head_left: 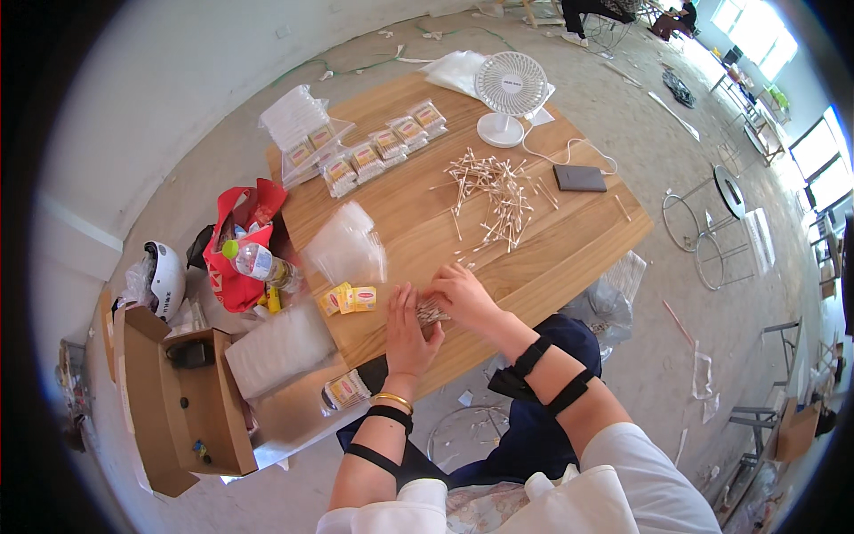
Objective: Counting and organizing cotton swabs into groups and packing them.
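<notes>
A small bundle of cotton swabs point(432, 311) lies at the near edge of the wooden table, between my two hands. My left hand point(409, 336) has its fingers along the left of the bundle and its thumb on the near side. From the right, my right hand point(461, 292) curls its fingers over the bundle, hiding part of it. Beyond them spreads a loose pile of cotton swabs point(495, 198). Small yellow and white cards point(349, 300) lie just left of my left hand, with clear plastic bags point(349, 245) behind them.
Packed swab bags point(384, 147) line the far left of the table point(418, 240). A white fan point(509, 93) and a dark power bank point(579, 178) stand at the back and right. Left are a bottle point(260, 262), a red bag point(233, 271) and an open cardboard box point(142, 392).
</notes>
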Demonstrator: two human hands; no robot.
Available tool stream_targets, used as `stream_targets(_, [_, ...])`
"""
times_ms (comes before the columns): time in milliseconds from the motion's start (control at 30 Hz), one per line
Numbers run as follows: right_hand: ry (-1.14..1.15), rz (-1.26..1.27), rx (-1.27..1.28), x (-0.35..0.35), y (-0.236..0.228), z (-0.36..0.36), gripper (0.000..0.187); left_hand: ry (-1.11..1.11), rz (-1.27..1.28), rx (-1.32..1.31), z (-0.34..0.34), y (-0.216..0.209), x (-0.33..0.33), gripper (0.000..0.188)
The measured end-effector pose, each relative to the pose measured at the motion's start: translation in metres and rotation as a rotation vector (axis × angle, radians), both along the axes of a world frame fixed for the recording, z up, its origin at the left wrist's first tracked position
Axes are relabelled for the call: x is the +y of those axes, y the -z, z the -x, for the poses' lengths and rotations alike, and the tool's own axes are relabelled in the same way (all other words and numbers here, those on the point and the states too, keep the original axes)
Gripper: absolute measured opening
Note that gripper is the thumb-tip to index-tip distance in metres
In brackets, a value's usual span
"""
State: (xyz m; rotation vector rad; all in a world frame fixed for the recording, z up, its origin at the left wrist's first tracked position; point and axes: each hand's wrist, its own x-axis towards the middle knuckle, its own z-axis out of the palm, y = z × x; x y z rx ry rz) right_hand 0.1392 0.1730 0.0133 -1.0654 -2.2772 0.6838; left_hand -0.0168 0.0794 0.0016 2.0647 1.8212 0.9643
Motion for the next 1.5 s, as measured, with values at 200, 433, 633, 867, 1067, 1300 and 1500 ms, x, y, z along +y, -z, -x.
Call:
stream_targets(200, [0.244, 0.007, 0.232, -0.016, -0.004, -0.024, 0.02, 0.026, -0.002, 0.037, 0.003, 0.002, 0.0, 0.07])
stream_targets(433, [0.231, -0.21, 0.076, -0.013, -0.001, -0.035, 0.017, 0.05, 0.012, 0.026, 0.001, 0.002, 0.0, 0.058])
stream_targets(633, [0.324, -0.14, -0.022, 0.01, 0.003, -0.06, 0.013, 0.06, -0.002, 0.004, 0.01, 0.019, 0.0, 0.044])
stream_targets(867, [0.454, -0.199, 0.049, 0.008, -0.001, -0.043, 0.008, 0.05, 0.002, 0.039, 0.005, 0.009, -0.001, 0.056])
stream_targets(1067, [0.37, 0.07, 0.429, -0.03, 0.01, 0.005, 0.016, 0.042, 0.05, 0.05, 0.004, 0.004, 0.0, 0.066])
stream_targets(1300, [0.19, 0.239, 0.522, -0.045, 0.002, 0.044, 0.025, 0.071, 0.058, 0.023, 0.006, 0.014, 0.0, 0.073])
stream_targets(1500, [0.317, 0.197, 0.525, -0.041, 0.008, 0.04, 0.026, 0.059, 0.056, 0.0, 0.005, 0.011, 0.0, 0.072])
